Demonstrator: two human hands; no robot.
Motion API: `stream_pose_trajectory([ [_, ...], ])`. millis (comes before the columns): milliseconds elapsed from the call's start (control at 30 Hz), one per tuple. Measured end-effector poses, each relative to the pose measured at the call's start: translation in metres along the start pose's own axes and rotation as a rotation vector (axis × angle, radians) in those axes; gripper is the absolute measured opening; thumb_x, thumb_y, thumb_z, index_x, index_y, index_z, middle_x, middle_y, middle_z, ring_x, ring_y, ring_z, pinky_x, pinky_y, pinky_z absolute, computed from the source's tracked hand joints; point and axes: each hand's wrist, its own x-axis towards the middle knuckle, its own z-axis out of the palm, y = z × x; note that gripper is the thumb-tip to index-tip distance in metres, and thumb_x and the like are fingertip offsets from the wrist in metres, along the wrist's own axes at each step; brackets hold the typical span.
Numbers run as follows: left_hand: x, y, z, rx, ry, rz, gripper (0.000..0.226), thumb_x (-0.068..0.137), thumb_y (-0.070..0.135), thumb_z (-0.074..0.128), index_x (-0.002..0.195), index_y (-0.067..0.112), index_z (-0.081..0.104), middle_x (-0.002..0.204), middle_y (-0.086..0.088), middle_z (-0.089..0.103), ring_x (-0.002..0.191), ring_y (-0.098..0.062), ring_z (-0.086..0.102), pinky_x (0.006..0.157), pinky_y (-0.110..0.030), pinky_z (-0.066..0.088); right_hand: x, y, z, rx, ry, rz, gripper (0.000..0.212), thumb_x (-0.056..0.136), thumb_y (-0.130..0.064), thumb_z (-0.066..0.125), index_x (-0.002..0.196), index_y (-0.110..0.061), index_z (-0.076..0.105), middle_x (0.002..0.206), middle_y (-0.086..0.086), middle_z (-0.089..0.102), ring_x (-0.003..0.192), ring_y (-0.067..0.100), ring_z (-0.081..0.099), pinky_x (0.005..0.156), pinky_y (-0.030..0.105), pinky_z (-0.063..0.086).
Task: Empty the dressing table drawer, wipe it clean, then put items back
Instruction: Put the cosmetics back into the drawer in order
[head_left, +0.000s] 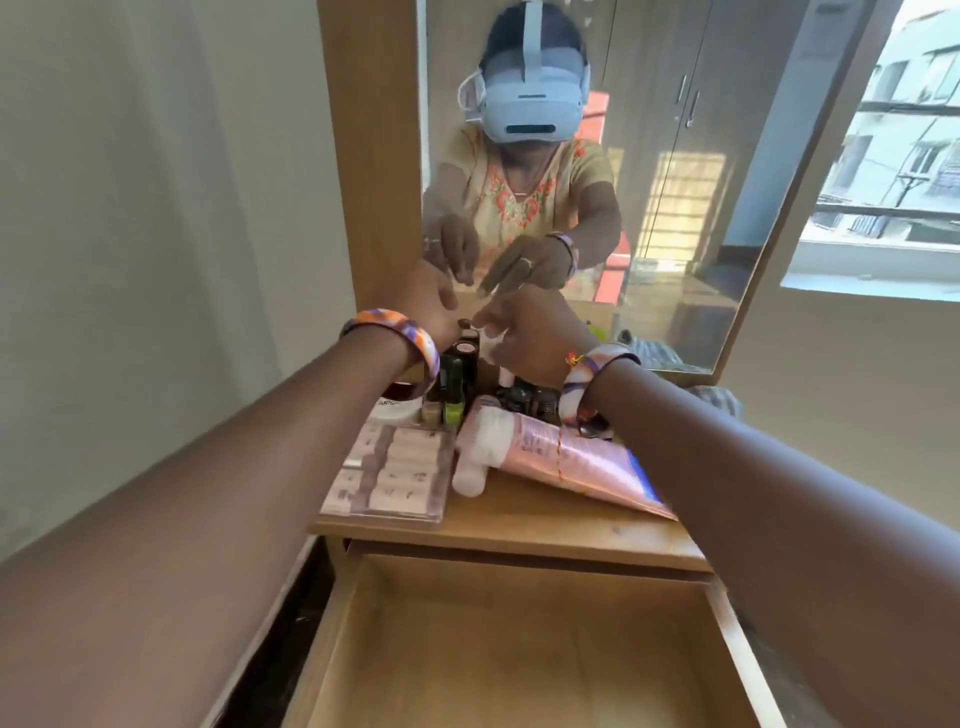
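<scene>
The wooden drawer (363, 649) is pulled open at the bottom of the view, and nothing lies inside it. On the dressing table top (545, 535) lie a pink tube (571, 457) and a flat pack of pink items (389, 473). Behind them stands a cluster of small dark and green bottles (453, 387). Both hands are above that cluster, close to the mirror. My left hand (426, 306) hovers with relaxed fingers and holds nothing. My right hand (530, 332) has curled fingers, and its thumb and forefinger pinch a small item I cannot identify.
The mirror (649, 156) stands right behind the items and shows a person wearing a headset. A white jar (395, 410) sits at the left of the bottles. A wall runs along the left, and a window (893, 156) is at the right.
</scene>
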Motion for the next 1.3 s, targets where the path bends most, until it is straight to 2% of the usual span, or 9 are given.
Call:
stream_pose_trajectory([
  [67, 0.007, -0.012, 0.002, 0.018, -0.081, -0.026, 0.021, 0.086, 0.007, 0.064, 0.106, 0.002, 0.067, 0.112, -0.014, 0.062, 0.106, -0.030, 0.058, 0.088, -0.032, 0.043, 0.012, -0.004, 0.013, -0.049, -0.063, -0.022, 0.037, 0.078, -0.009, 0.064, 0.115, -0.013, 0.067, 0.112, 0.010, 0.067, 0.107, 0.027, 0.060, 0.082, 0.023, 0.043],
  [133, 0.011, -0.021, 0.008, 0.069, -0.165, -0.030, 0.019, 0.084, 0.008, 0.065, 0.102, 0.002, 0.065, 0.101, -0.011, 0.058, 0.103, -0.032, 0.058, 0.083, -0.033, 0.044, 0.022, -0.005, 0.025, -0.058, -0.078, -0.016, 0.034, 0.077, -0.015, 0.067, 0.111, -0.010, 0.068, 0.103, 0.010, 0.068, 0.101, 0.026, 0.061, 0.065, 0.017, 0.039],
  [233, 0.018, -0.033, 0.020, 0.155, -0.199, 0.004, 0.027, 0.081, 0.014, 0.068, 0.106, 0.003, 0.067, 0.109, -0.013, 0.063, 0.103, -0.033, 0.060, 0.092, -0.036, 0.050, 0.034, -0.005, 0.036, -0.074, -0.064, -0.005, 0.036, 0.074, -0.026, 0.073, 0.105, -0.008, 0.069, 0.094, 0.012, 0.067, 0.088, 0.025, 0.060, 0.047, 0.015, 0.024],
  [300, 0.020, -0.037, 0.025, 0.149, -0.184, 0.010, 0.030, 0.080, 0.014, 0.069, 0.109, 0.006, 0.067, 0.113, -0.014, 0.064, 0.102, -0.033, 0.060, 0.094, -0.039, 0.050, 0.037, -0.005, 0.039, -0.097, -0.070, -0.011, 0.041, 0.072, -0.025, 0.075, 0.109, -0.008, 0.068, 0.099, 0.012, 0.068, 0.089, 0.025, 0.061, 0.048, 0.015, 0.023],
  [467, 0.020, -0.039, 0.030, 0.008, -0.168, -0.028, 0.032, 0.084, 0.005, 0.064, 0.115, 0.001, 0.062, 0.117, -0.018, 0.063, 0.105, -0.034, 0.060, 0.087, -0.033, 0.047, 0.032, -0.008, 0.032, -0.110, -0.085, -0.045, 0.035, 0.073, -0.021, 0.076, 0.106, -0.008, 0.071, 0.078, 0.001, 0.056, 0.080, 0.016, 0.054, 0.049, 0.011, 0.025],
  [733, 0.011, -0.030, 0.022, -0.089, -0.124, -0.031, 0.026, 0.086, -0.001, 0.060, 0.111, -0.003, 0.067, 0.116, -0.022, 0.065, 0.111, -0.036, 0.061, 0.099, -0.039, 0.048, 0.024, -0.014, 0.031, -0.020, -0.072, -0.024, 0.027, 0.072, -0.011, 0.075, 0.098, -0.004, 0.074, 0.089, 0.009, 0.069, 0.079, 0.016, 0.054, 0.052, 0.009, 0.031],
  [1133, -0.025, 0.007, -0.053, 0.003, -0.009, 0.071, 0.031, 0.084, 0.011, 0.066, 0.114, 0.008, 0.064, 0.114, -0.007, 0.064, 0.109, -0.026, 0.060, 0.098, -0.031, 0.047, -0.018, -0.055, -0.046, 0.022, 0.042, -0.068, 0.025, 0.076, -0.005, 0.071, 0.101, -0.007, 0.073, 0.075, -0.004, 0.056, 0.080, 0.010, 0.051, 0.052, 0.002, 0.031],
  [1200, -0.040, 0.009, -0.064, 0.010, -0.049, 0.084, 0.022, 0.082, 0.010, 0.068, 0.104, 0.009, 0.064, 0.097, -0.005, 0.065, 0.097, -0.023, 0.060, 0.089, -0.029, 0.052, -0.033, -0.062, -0.053, 0.018, 0.012, -0.077, 0.025, 0.076, -0.009, 0.072, 0.100, -0.007, 0.073, 0.069, -0.007, 0.055, 0.073, 0.010, 0.051, 0.054, 0.005, 0.033],
  [1300, -0.072, 0.010, -0.075, -0.057, -0.113, 0.119, 0.018, 0.083, 0.003, 0.067, 0.101, 0.002, 0.070, 0.092, -0.008, 0.065, 0.080, -0.020, 0.061, 0.056, -0.012, 0.050, -0.060, -0.070, -0.050, 0.026, -0.064, -0.048, 0.024, 0.076, -0.015, 0.073, 0.099, -0.009, 0.074, 0.062, -0.014, 0.052, 0.060, 0.002, 0.046, 0.050, 0.002, 0.035],
])
